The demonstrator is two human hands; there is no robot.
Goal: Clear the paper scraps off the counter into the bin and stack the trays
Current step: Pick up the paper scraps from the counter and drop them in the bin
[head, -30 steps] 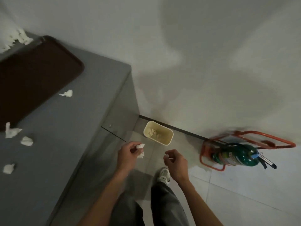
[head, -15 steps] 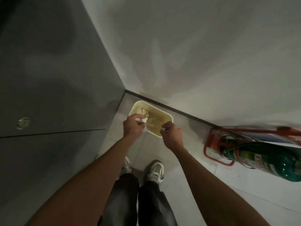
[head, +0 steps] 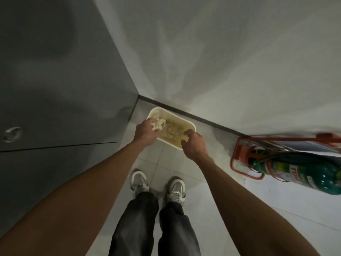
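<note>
A cream rectangular bin (head: 173, 113) stands on the tiled floor in the corner between the cabinet and the wall, with several crumpled paper scraps (head: 172, 134) inside. My left hand (head: 145, 133) hangs over the bin's left end and pinches a white paper scrap (head: 158, 125) at its fingertips. Over the bin's near right rim, my right hand (head: 193, 145) has loosely spread fingers and holds nothing that I can see. The counter top and the trays are out of view.
The grey cabinet side (head: 64, 85) fills the left. A green fire extinguisher (head: 302, 171) lies in a red stand (head: 241, 154) on the floor at the right. My two shoes (head: 156, 183) stand just in front of the bin, below a white wall.
I have bent down from the counter to the bin. Both hands moved forward over the bin, the left still with its scrap; the right hand's fingers have loosened from a curl.
</note>
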